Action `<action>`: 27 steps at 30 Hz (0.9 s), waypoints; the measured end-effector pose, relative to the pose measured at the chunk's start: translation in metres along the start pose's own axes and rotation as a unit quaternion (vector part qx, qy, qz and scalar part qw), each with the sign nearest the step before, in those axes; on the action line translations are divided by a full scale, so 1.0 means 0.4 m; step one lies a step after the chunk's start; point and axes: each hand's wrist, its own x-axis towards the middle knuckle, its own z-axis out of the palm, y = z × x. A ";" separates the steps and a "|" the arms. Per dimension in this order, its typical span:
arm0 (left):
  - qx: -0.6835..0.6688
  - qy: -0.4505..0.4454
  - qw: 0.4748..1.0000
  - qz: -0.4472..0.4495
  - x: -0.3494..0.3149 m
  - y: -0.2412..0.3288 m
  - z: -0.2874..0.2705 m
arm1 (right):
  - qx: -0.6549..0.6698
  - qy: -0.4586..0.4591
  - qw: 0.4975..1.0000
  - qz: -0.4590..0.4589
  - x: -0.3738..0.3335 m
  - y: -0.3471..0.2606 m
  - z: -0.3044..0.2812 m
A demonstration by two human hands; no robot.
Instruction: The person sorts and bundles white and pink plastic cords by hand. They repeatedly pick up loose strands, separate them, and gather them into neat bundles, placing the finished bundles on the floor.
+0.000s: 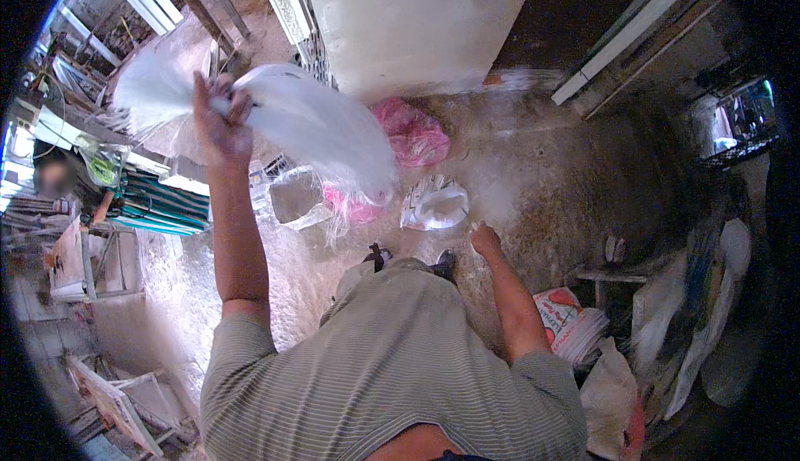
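Observation:
My left hand is raised high and grips the middle of a thick bundle of white fibres. The bundle fans out to the upper left and hangs down to the right, blurred as if swinging. Fine dust drifts over the floor to the right of it. My right hand hangs low by my side with loosely curled fingers and holds nothing. Below me are my striped shirt and my dark sandals.
On the dusty floor lie a pink sack, a white plastic bag and a clear bag. A pale pillar stands ahead. Another person in a striped wrap sits at left by wooden frames. Sacks pile at right.

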 end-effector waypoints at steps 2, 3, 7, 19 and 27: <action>-0.051 -0.009 0.999 -0.013 0.061 -0.074 -0.022 | 0.036 0.055 0.997 -0.028 -0.022 -0.020 -0.032; -0.048 0.001 0.999 -0.025 0.059 -0.109 0.010 | 0.051 0.103 0.992 -0.059 -0.020 -0.018 -0.014; -0.044 0.027 0.999 0.013 0.108 -0.224 0.011 | 0.120 0.087 0.975 -0.163 -0.115 -0.277 -0.126; -0.069 0.136 0.987 0.057 0.109 -0.229 0.024 | 0.222 0.097 0.841 -0.483 -0.384 -0.684 -0.313; -0.135 0.191 0.968 0.089 0.034 -0.214 -0.003 | -0.060 0.226 0.902 -0.363 -0.155 -0.830 -0.162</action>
